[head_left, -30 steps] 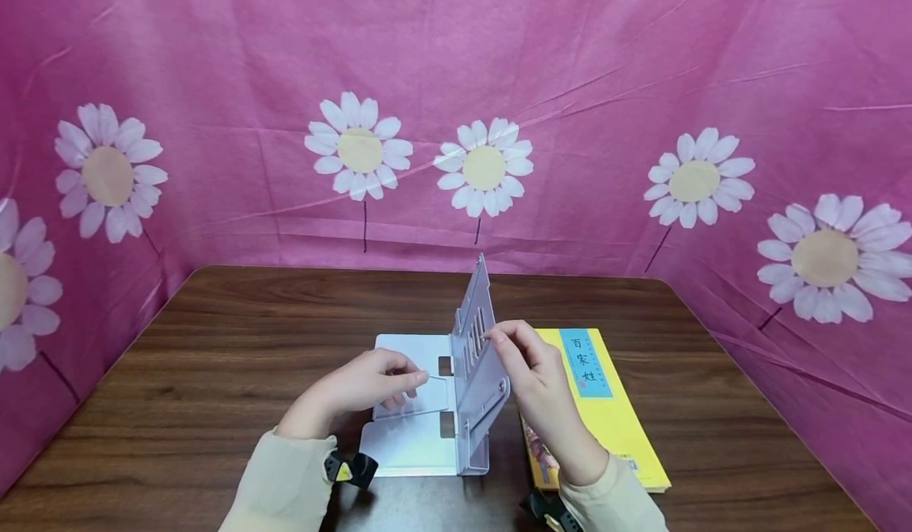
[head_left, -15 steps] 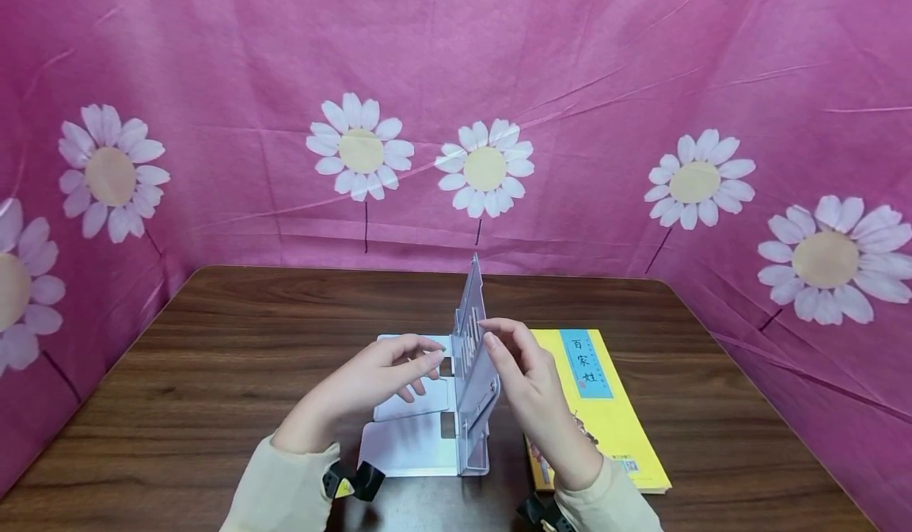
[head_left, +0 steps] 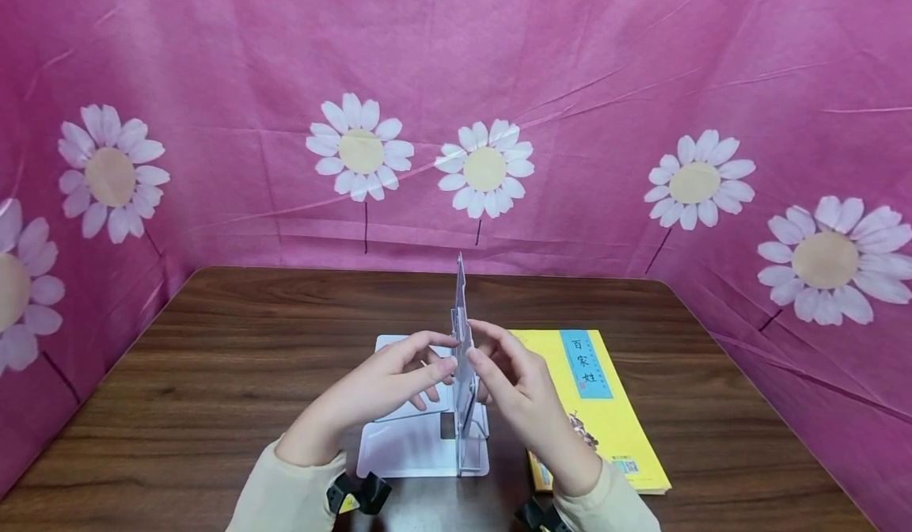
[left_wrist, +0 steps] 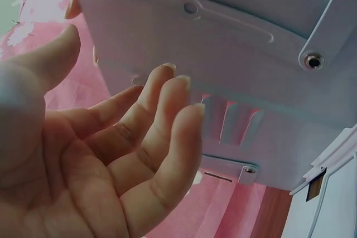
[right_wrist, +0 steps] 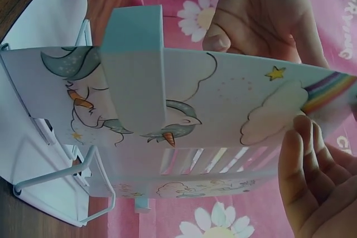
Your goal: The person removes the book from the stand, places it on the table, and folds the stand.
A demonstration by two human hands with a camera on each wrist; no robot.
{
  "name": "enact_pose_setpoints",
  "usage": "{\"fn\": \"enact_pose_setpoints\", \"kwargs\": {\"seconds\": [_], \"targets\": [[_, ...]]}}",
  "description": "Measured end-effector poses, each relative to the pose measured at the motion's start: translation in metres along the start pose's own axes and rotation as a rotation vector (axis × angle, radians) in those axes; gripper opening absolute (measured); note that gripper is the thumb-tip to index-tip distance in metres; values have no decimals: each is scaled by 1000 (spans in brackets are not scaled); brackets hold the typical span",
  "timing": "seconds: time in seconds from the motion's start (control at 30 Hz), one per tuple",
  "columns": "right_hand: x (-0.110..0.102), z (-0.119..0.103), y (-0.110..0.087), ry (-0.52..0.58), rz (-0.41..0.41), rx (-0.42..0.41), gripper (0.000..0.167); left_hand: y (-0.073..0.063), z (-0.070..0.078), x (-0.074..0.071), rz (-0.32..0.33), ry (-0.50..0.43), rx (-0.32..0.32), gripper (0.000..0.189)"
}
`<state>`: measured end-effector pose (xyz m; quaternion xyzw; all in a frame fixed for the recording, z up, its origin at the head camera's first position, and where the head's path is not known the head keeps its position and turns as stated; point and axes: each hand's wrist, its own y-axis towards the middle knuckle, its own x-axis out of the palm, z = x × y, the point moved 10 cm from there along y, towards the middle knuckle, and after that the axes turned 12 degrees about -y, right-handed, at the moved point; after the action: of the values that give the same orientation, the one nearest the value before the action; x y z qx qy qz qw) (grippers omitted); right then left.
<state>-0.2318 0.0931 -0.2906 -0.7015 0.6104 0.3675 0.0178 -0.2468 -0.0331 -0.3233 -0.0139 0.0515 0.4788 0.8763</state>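
A white metal book stand stands on the table, its hinged panel point(head_left: 461, 298) upright above the flat base plate point(head_left: 406, 449). Unicorns, clouds and a rainbow decorate the panel's right face point(right_wrist: 223, 98); its left face point(left_wrist: 234, 59) is plain, with slots and rivets. With loosely bent fingers, my left hand point(head_left: 388, 374) is at the plain face; whether its fingertips touch is unclear. On the printed face, the fingertips of my right hand point(head_left: 523, 393) touch the panel near its rainbow end. A wire loop point(right_wrist: 100, 179) sticks out at the panel's lower part.
Just right of the stand, partly under my right forearm, lies a yellow book point(head_left: 620, 429) with a blue title label. The brown wooden table point(head_left: 214, 358) extends around them. A pink flowered cloth point(head_left: 584, 223) hangs behind.
The panel has swung left from a rightward lean to nearly upright. My right hand has moved left with it, while my left hand has risen and come right, up to the panel.
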Motion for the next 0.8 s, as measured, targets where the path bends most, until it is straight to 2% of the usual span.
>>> {"fn": "enact_pose_setpoints", "kwargs": {"seconds": [0.13, 0.33, 0.63, 0.8], "targets": [[4, -6, 0, 11, -35, -70, 37, -1, -1, 0, -2, -29, -16, 46], [7, -7, 0, -2, -54, -88, 38, -2, -3, -1, 5, -42, -28, 47], [15, -3, -1, -57, -108, -65, 40, -4, -1, -11, 53, -13, -36, 52], [26, 4, -2, -135, -193, -24, 40, -6, -1, -19, 75, -2, -43, 59]]}}
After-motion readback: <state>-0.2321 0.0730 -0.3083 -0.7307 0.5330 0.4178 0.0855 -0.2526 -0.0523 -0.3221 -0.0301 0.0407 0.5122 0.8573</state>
